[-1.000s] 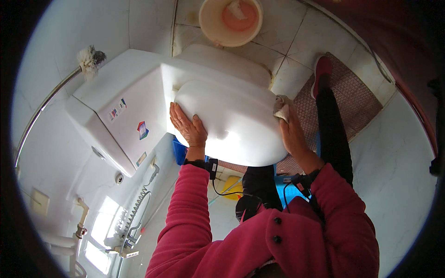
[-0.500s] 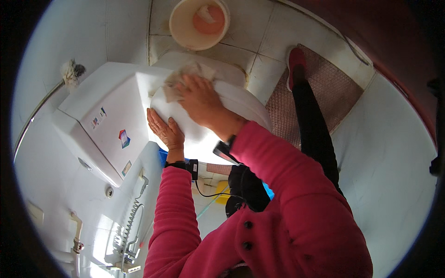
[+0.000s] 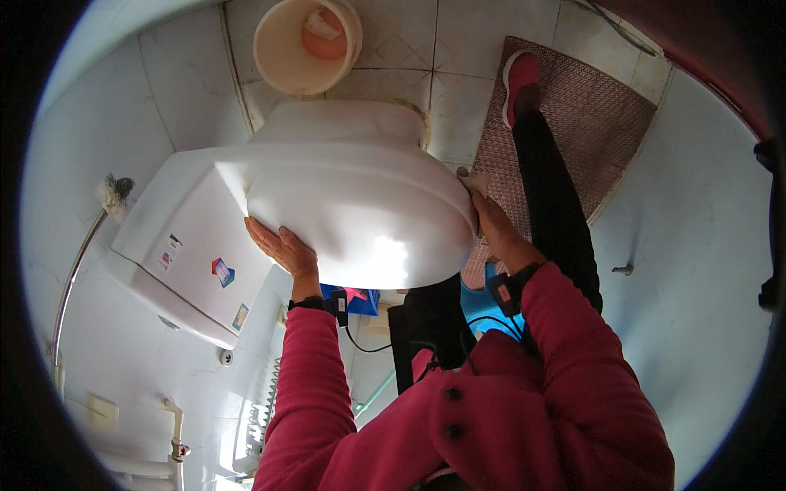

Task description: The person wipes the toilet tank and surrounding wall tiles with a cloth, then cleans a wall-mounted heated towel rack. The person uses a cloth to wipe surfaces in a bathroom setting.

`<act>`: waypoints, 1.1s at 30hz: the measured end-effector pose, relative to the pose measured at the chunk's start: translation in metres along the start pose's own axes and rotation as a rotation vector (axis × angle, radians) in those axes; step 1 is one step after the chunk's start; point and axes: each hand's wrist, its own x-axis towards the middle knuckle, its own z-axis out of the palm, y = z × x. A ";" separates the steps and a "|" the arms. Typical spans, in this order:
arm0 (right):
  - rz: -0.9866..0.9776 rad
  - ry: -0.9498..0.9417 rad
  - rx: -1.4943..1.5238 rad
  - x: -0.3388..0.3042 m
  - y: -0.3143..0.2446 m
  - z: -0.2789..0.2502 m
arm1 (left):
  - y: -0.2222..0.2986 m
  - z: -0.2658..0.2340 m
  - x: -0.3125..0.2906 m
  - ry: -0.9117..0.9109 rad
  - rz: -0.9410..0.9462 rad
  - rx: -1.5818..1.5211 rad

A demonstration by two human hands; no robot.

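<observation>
A white toilet lid (image 3: 344, 209) lies closed over the toilet bowl, with bright light reflecting off its near part. My left hand (image 3: 284, 250) rests flat on the lid near the tank, its fingers stretched out. At the rounded front end of the lid, my right hand (image 3: 498, 227) presses a beige cloth (image 3: 472, 181) against the rim. Part of that cloth is hidden behind the edge and the fingers. The white tank (image 3: 201, 245) stands left of the lid and carries several coloured stickers.
A cream bucket (image 3: 274, 49) with something pinkish inside stands on the tiles beyond the toilet. A brown textured mat (image 3: 585, 131) lies at the right, under my red shoe (image 3: 522, 78). A brush (image 3: 115, 195) leans at the left wall. Beneath the lid's near side shows a blue container (image 3: 360, 304).
My right hand has moved with the cloth from the lid's far left part to its front end at the right. My left hand stays on the lid. The view has shifted somewhat.
</observation>
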 end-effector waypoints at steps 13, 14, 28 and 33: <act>-0.011 -0.278 -0.321 0.058 -0.116 0.013 | 0.001 0.000 0.000 0.017 -0.016 -0.063; -0.056 -0.246 -0.428 0.065 -0.130 0.025 | 0.001 0.000 0.000 0.028 0.010 -0.045; -0.839 0.172 -0.610 -0.021 -0.074 0.019 | 0.006 -0.006 0.002 0.024 0.022 -0.014; -0.354 0.202 -0.590 -0.037 -0.062 -0.005 | 0.006 -0.007 0.002 0.034 0.038 -0.057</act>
